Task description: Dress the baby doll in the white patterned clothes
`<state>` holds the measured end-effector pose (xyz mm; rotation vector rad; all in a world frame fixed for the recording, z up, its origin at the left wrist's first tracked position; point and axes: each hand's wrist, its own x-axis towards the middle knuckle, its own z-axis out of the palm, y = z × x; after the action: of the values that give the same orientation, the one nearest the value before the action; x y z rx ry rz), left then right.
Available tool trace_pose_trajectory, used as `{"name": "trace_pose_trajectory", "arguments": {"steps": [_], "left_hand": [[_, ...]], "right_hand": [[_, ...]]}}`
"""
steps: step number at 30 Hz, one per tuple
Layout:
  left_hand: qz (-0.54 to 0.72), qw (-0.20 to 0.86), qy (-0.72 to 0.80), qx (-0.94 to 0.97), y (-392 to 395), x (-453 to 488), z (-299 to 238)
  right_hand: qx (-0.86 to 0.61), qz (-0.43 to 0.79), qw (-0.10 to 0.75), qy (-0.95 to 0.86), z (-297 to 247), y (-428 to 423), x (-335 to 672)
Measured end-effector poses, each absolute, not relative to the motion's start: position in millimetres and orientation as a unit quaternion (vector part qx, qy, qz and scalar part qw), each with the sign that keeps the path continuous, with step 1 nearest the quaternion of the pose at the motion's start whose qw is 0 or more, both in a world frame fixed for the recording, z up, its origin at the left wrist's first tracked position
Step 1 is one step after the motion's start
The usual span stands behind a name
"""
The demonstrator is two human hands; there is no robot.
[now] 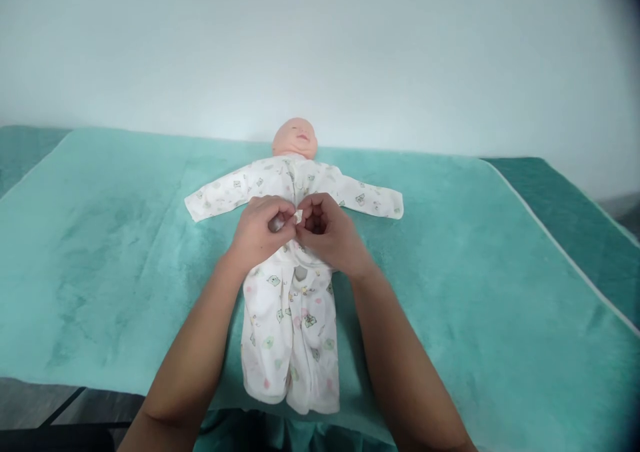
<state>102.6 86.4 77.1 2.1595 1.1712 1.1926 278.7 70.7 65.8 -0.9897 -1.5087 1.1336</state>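
Observation:
A baby doll (296, 137) lies on its back, head toward the wall, dressed in a white long-sleeved top (263, 175) with small printed animals. Matching printed trousers (267, 332) cover its legs. Both sleeves stretch out to the sides. Over the doll's chest, my left hand (265, 229) and my right hand (330, 232) meet, fingertips pinched together on the front edge of the top. A small bit of white fabric shows between them. Whether a button or snap sits under the fingers is hidden.
Under the doll, a light green blanket (125, 252) is spread over the table. A darker green cover (565, 205) shows past its white-edged border at the right. A pale wall (320, 52) stands directly behind. Grey floor (30, 405) appears at the lower left.

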Motion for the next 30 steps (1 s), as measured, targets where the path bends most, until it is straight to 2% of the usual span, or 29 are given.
{"name": "trace_pose_trajectory", "arguments": {"steps": [15,30], "left_hand": [[0.431,0.398,0.373,0.719,94,95,78],[0.385,0.489,0.379,0.685,91,91,87]], "right_hand": [[-0.404,0.486,0.491,-0.6,68,72,278],[-0.448,0.458,0.506,-0.578,68,71,274]]}}
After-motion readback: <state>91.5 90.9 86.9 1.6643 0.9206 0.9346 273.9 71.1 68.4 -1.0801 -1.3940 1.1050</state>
